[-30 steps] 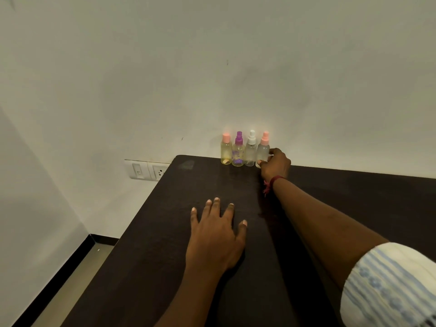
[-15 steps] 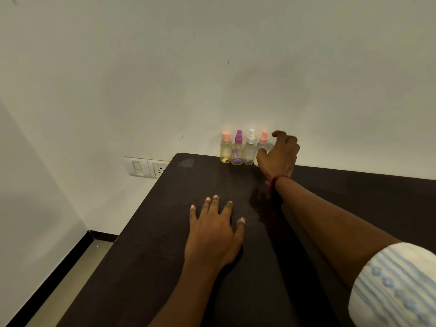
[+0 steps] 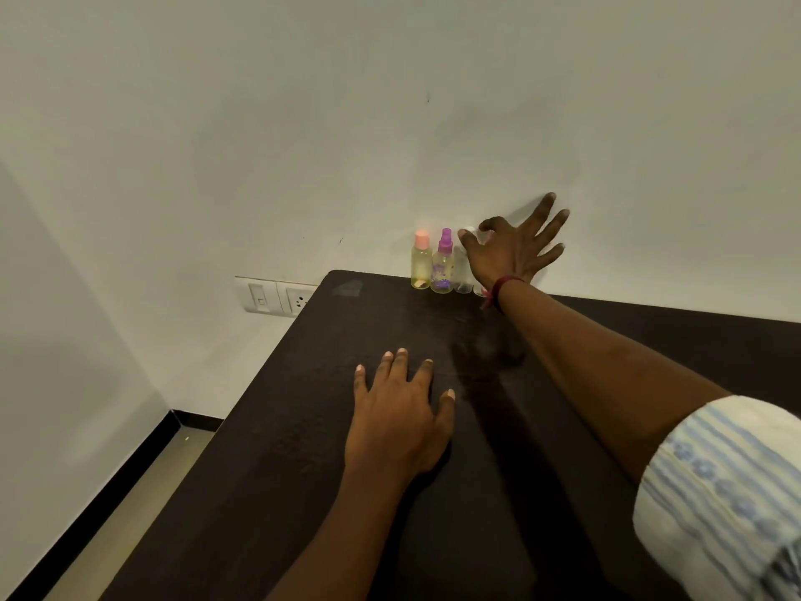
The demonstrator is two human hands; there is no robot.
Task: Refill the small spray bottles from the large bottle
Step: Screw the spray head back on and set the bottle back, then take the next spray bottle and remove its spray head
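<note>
Small spray bottles stand in a row against the wall at the table's far edge. The yellow bottle with a pink cap (image 3: pixel 421 265) is leftmost, beside a purple-capped bottle (image 3: pixel 443 269). A clear bottle (image 3: pixel 462 281) and another one to its right are mostly hidden behind my right hand (image 3: pixel 509 247). That hand is raised in front of them with fingers spread, holding nothing. My left hand (image 3: pixel 401 417) lies flat on the dark table (image 3: pixel 303 427), palm down, fingers apart. No large bottle is in view.
A white wall rises right behind the bottles. A switch and socket plate (image 3: pixel 277 294) sits on the wall left of the table's far corner. The floor with a black skirting (image 3: pixel 108 492) runs along the table's left edge.
My right hand has let go of the rightmost bottle, lifted, and spread its fingers in front of the two right bottles. My left hand has stayed flat on the table.
</note>
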